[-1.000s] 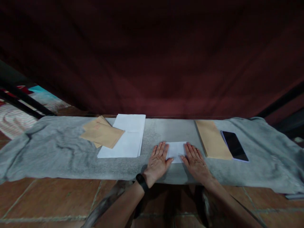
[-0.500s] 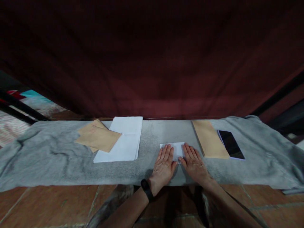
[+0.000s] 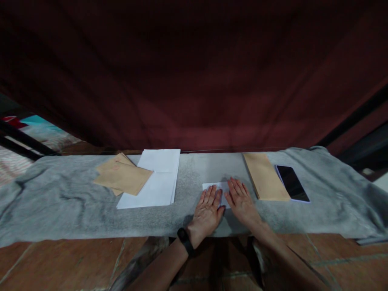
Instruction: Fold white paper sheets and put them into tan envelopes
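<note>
A small white piece of paper, seemingly folded, lies on the grey cloth in front of me. My left hand rests flat over its left part, fingers stretched out and slightly apart. Over the right part lies my right hand, also flat, its fingers extended. Both hands cover much of the paper, so its lower edge is largely hidden. A dark band circles my left wrist.
Left of my hands are white paper sheets, partly under several brown envelopes. To the right lie a stack of brown envelopes and a phone. A dark red curtain hangs behind the cloth-covered surface.
My right hand has shifted a little inward and up over the paper, covering more of its right side. My left hand stays flat in about the same place. The view has shifted slightly.
</note>
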### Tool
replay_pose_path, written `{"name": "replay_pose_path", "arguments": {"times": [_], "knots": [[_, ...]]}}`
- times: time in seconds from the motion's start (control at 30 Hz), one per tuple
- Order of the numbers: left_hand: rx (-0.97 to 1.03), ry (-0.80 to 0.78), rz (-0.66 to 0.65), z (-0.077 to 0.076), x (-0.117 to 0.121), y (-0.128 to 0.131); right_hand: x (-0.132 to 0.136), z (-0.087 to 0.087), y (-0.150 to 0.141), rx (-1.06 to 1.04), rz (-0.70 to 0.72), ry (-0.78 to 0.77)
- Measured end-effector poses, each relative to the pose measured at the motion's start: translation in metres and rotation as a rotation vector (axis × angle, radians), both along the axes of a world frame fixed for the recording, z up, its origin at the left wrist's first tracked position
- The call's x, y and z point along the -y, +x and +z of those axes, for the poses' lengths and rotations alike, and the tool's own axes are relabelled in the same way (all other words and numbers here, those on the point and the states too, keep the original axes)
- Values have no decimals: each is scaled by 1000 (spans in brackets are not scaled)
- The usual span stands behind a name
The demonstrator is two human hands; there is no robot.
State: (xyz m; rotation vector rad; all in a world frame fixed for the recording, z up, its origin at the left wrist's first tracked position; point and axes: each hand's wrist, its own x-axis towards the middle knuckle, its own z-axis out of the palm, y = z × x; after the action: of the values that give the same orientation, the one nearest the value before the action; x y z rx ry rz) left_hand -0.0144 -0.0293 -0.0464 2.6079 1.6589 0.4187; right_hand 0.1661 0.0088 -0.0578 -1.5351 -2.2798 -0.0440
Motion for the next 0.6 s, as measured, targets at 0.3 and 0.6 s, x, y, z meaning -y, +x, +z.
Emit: {"name": "replay_pose_path", "arguments": {"times": [0.3,0.6], "knots": [[-28,6,-38,-2,0,-1,6,-6,-27,11,185,-40],[0,-10,37,-3,2,-2,8,-22,-20,75,178,86]]}}
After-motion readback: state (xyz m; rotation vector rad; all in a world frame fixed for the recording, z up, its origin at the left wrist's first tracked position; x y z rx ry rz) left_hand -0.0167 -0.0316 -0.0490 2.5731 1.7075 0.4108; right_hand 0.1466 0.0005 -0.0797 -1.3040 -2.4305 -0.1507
